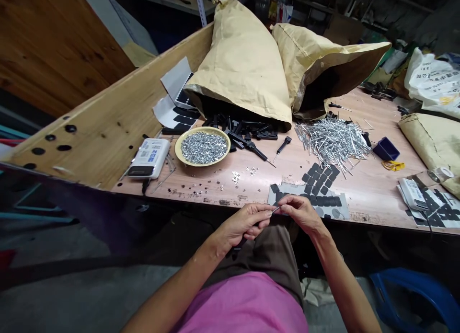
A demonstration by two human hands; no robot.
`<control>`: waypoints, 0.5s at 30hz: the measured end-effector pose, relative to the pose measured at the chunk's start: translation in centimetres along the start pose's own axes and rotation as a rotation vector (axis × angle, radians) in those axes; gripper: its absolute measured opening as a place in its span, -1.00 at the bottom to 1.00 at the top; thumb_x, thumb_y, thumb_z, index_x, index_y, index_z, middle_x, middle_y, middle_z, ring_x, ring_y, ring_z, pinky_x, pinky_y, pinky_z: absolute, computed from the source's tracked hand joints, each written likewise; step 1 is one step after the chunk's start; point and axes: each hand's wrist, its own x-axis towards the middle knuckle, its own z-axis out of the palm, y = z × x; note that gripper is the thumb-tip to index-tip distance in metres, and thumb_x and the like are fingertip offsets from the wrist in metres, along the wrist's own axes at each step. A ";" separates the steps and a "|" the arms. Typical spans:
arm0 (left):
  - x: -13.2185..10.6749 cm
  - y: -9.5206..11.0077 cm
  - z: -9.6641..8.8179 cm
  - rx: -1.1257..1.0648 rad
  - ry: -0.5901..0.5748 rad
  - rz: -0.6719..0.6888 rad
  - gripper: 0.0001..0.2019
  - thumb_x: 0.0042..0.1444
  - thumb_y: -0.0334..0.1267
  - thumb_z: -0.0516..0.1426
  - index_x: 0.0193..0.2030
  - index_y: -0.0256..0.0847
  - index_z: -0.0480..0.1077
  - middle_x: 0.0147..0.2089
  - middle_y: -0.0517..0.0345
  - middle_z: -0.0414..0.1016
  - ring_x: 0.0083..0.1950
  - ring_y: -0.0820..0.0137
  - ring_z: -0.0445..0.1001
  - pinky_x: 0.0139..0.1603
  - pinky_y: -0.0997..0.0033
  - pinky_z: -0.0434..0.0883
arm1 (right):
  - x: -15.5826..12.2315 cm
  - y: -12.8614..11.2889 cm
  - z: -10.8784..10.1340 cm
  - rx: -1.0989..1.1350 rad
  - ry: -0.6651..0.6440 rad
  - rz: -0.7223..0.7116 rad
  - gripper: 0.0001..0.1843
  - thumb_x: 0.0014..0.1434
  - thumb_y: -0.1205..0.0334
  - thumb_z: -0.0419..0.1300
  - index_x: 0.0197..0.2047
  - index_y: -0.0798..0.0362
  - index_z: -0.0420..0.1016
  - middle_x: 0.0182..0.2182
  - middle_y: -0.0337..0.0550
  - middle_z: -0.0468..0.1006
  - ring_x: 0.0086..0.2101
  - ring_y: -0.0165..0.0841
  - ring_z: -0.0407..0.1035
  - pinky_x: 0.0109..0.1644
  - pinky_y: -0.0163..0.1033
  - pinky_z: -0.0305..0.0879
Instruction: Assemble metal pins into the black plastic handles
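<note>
Pin pile (332, 139): loose on the table (366, 194), well apart from us.
Left hand (247, 223): fingertips pinching one end of the pin (276, 209).
Right hand (301, 213): pinching the other end.
Pin: between both hands, just before the table edge; we judge it light, stiff and slippery, best pinched near its ends.

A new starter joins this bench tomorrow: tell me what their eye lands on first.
Two big tan paper sacks lie open at the back, black plastic parts spilling from the left one. Right of centre glints a heap of metal pins, and left of it sits a yellow bowl of tiny silver pieces. At the near edge, the left hand and right hand pinch a thin pin between them.
</note>
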 end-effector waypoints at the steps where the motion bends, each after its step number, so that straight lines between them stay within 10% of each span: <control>1: 0.0 0.0 0.0 0.003 -0.003 0.001 -0.56 -0.11 -0.09 0.26 -0.10 -0.28 0.42 -0.65 0.42 0.16 -0.75 0.75 -0.11 -0.71 0.67 -0.23 | 0.0 0.1 0.0 0.020 0.004 0.010 -0.72 -0.18 0.06 0.40 -0.44 0.06 0.55 -0.54 -0.25 0.58 -0.46 -0.41 0.48 -0.28 -0.29 0.39; 15: 0.7 -0.4 1.0 0.055 0.058 0.117 -0.55 -0.12 -0.02 0.25 -0.14 -0.31 0.46 -0.64 0.42 0.16 -0.74 0.75 -0.13 -0.70 0.62 -0.22 | -0.1 2.1 1.6 0.265 0.173 -0.051 -0.61 -0.26 -0.10 0.41 -0.48 0.04 0.54 -0.58 -0.27 0.48 -0.55 -0.47 0.33 -0.38 -0.31 0.35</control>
